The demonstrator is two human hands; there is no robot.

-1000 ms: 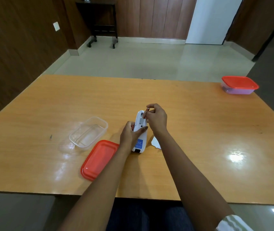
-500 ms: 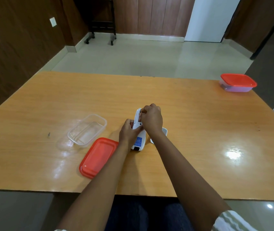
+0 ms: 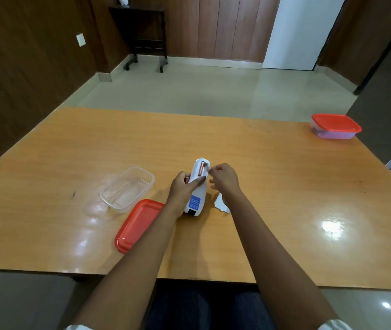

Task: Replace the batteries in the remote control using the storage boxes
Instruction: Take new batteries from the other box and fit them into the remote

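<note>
The remote control (image 3: 196, 190) lies back side up on the worktop (image 3: 284, 210), near the middle and toward the near edge. Its battery bay at the far end is uncovered, and one reddish battery (image 3: 200, 169) lies in it.

The left hand (image 3: 182, 188) grips the remote from its left side. The fingers wrap under the body and the thumb lies across the back, just nearer than the bay. The right hand (image 3: 224, 179) hovers just right of the bay, fingers curled, with thumb and forefinger tips drawn together at the bay's right rim. Both forearms reach in from the near edge.

Whether those pinched fingertips hold anything is too small to make out. The bay's right half cannot be read clearly. A white battery cover (image 3: 220, 204) lies on the worktop just right of the remote, partly hidden by the right wrist.

The remote's long axis runs near to far, with the far end leaning slightly right and the blue label toward the near end.

To the left sit an open clear box (image 3: 127, 186) and, nearer, its red lid (image 3: 139, 225). A closed red-lidded box (image 3: 336, 126) stands at the far right corner.
</note>
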